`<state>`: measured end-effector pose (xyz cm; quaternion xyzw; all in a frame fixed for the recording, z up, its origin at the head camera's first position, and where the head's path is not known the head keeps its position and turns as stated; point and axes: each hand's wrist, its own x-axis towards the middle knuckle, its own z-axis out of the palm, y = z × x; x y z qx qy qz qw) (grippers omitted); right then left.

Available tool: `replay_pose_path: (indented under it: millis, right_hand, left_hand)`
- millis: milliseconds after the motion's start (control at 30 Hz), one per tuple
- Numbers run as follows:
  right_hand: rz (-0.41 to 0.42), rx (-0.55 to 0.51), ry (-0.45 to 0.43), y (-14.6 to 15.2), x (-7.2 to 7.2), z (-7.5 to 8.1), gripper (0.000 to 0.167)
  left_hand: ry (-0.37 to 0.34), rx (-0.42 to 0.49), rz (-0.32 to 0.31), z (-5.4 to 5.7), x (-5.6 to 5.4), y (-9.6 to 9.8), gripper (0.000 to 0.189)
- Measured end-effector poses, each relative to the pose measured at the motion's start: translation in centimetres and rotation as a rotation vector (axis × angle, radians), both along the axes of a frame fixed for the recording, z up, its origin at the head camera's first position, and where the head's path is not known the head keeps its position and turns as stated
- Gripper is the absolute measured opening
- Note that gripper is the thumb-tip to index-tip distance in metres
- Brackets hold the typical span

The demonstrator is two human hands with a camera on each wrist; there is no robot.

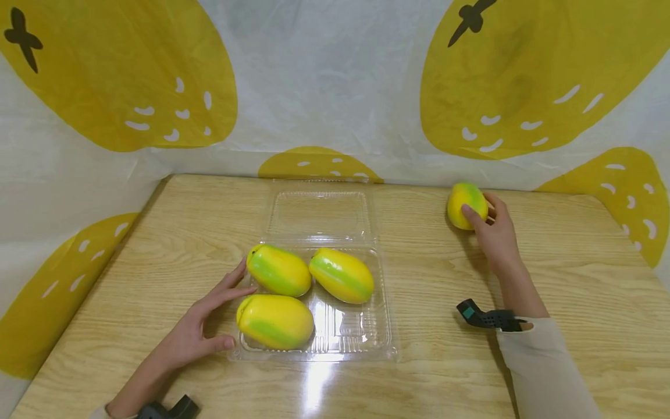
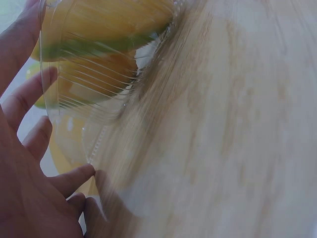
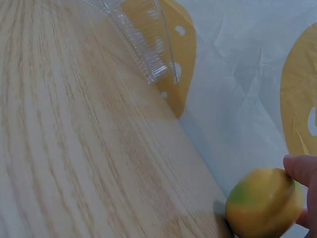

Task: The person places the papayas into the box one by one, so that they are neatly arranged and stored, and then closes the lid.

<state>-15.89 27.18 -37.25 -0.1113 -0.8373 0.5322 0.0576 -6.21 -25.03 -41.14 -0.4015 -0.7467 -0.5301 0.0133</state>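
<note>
Yellow-green fruit [image 1: 462, 203] sits in the grip of the right hand [image 1: 496, 233], thumb and fingers curled about its right side, near the far edge of the worktop [image 1: 429, 273]; whether it touches the surface I cannot tell. The left hand [image 1: 196, 326] holds nothing, its fingers spread at the left side of a clear plastic container [image 1: 356, 331]. In that container lie three similar fruits [image 1: 342, 276], two at the left and one at the right. Its lid [image 1: 319, 215] is folded back toward the printed cloth [image 1: 324, 75].
</note>
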Motion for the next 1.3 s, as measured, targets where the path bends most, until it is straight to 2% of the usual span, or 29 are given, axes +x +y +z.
replay_pose_path:
  millis: [467,800,900,967,1133,1200,1300]
  right_hand:
    - [0.019,0.043,-0.002,-0.1,0.3,0.2,0.076]
    - [0.077,-0.004,-0.072,0.3,0.0,0.8,0.073]
    - [0.095,0.02,-0.098,0.4,0.1,1.0,0.076]
    - [0.117,0.041,-0.113,0.6,0.2,1.2,0.078]
    - [0.169,0.022,-0.121,1.2,0.5,1.5,0.075]
    - [0.175,0.0,-0.119,1.3,0.6,1.5,0.073]
    - [0.178,-0.008,-0.114,1.4,0.7,1.6,0.072]
  left_hand:
    - [-0.011,-0.004,0.004,-0.1,0.0,-0.1,0.067]
    - [0.002,-0.005,0.004,-0.1,-0.1,-0.1,0.067]
    - [0.004,-0.003,0.003,0.0,-0.1,0.0,0.067]
    - [0.005,0.002,-0.001,0.5,0.1,0.2,0.066]
    - [0.009,0.0,-0.001,0.4,0.0,0.1,0.066]
    - [0.01,-0.004,0.003,-0.2,-0.2,-0.1,0.067]
    - [0.009,-0.007,0.004,-0.2,-0.1,-0.2,0.067]
